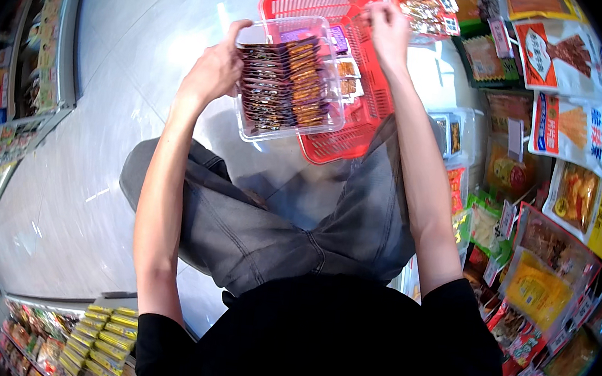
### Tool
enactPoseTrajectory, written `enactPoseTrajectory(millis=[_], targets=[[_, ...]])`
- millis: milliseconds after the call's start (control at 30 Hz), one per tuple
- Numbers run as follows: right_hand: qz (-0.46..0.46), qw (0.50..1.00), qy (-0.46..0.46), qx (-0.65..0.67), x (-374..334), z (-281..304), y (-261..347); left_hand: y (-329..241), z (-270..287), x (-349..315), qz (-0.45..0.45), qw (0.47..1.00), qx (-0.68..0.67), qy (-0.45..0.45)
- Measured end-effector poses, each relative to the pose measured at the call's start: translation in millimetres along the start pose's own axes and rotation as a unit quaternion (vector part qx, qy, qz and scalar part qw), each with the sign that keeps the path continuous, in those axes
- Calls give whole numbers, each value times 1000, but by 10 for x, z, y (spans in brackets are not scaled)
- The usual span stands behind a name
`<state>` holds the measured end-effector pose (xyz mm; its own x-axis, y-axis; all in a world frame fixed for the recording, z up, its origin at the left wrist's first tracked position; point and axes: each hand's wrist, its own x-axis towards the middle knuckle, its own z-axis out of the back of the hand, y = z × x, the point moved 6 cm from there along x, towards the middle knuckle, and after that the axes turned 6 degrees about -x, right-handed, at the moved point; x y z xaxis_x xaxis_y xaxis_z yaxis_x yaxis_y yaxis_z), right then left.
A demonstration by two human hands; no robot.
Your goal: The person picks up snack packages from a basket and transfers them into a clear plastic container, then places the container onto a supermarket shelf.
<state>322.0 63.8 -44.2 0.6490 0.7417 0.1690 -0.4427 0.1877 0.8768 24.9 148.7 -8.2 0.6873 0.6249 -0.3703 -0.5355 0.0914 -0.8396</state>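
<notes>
My left hand grips the left rim of a clear plastic bin that holds rows of small dark and orange snack packets. The bin is tilted over a red plastic basket standing on the floor in front of my knees. My right hand is raised at the far edge of the red basket, fingers closed near hanging snack bags; whether it grips one I cannot tell. Several small packets lie inside the red basket.
A shelf wall of hanging snack bags fills the right side, with small clear bins on its lower ledge. Another shelf runs along the left. Stacked yellow packets sit at the lower left. Glossy floor lies between.
</notes>
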Motion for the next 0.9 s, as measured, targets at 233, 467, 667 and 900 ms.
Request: enactPoseTrajectory(millis=[233, 467, 667, 900], targets=[[-130, 851, 383, -334, -850, -753, -1406, 100, 44, -22, -55, 997, 22, -40], [-196, 835, 341, -385, -1802, -1336, -1860, 110, -55, -4, -46, 998, 23, -47], [-199, 847, 309, -384, -1683, -1262, -1853, 145, -76, -8, -60, 996, 39, -59], [-181, 919, 194, -292, -963, -590, -657, 274, 70, -148, -50, 993, 71, -77]])
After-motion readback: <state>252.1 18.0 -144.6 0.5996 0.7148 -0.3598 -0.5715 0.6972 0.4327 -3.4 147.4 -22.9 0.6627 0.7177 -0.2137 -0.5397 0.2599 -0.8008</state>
